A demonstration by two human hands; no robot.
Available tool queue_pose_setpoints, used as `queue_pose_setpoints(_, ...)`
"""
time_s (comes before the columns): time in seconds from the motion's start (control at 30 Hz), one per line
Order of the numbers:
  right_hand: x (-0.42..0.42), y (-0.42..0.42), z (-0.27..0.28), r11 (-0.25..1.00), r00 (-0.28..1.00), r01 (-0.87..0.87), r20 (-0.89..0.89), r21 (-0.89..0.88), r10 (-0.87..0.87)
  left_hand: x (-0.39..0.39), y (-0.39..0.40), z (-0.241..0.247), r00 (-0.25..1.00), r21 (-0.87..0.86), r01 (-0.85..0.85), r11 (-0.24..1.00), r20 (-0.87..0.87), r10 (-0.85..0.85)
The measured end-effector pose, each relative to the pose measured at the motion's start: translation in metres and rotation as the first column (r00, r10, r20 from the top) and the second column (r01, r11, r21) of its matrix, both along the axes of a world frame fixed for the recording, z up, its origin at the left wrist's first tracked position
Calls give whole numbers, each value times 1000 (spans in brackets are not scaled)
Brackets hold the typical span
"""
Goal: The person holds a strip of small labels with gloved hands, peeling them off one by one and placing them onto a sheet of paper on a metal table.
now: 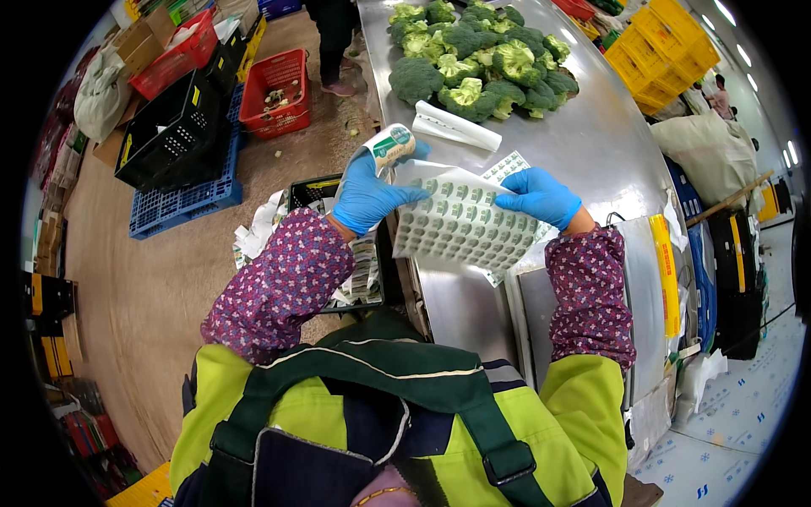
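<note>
Both my hands wear blue gloves. My left hand [367, 196] grips a curled printed label sheet [391, 147] with green and white print, and its thumb lies over the left part of a sticker sheet [466, 218]. This sheet is pale and translucent, with rows of small green-grey stickers. At its upper right, my right hand [542, 198] pinches the same sheet between thumb and fingers. Partly hidden beneath is another sticker sheet [507, 166] on the metal table [595, 146]. A curled white paper sheet [456, 127] lies just beyond, near heaped broccoli heads [472, 60].
Below my left arm a black crate [382, 272] holds many paper strips. Across the floor are a red basket [276, 95] with scraps and black crates [168, 136] on a blue pallet [184, 212]. Another person's legs [329, 41] stand beside the table. Yellow crates [662, 51] are stacked right.
</note>
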State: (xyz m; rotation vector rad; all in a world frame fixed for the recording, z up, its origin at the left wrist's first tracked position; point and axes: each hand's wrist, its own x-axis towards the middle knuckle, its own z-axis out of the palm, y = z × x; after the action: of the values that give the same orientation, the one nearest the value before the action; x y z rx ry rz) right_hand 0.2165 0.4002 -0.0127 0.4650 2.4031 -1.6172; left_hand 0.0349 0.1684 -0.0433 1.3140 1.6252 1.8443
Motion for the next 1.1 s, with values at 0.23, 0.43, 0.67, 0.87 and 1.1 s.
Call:
queue_pose_setpoints(0.23,11,-22,-7,988,989,-15,-146,-152,-7,5,-12,10,771,-171,-101,980,610,185)
queue_pose_setpoints(0.43,32,-32,-39,928,936,269,-160,-257,-315,4,-17,-13,607,-208,-114,971,760,234)
queue_pose_setpoints(0.67,37,-36,-62,871,896,368,-126,-326,-425,21,-22,-5,779,-180,20,984,619,97)
queue_pose_setpoints(0.87,38,-32,-75,857,882,378,-147,-349,-448,13,-21,-24,701,-239,-14,971,691,180)
queue_pose_setpoints(1.1,43,-24,-91,916,917,359,-118,-177,-382,14,-16,-43,702,-259,31,965,693,163)
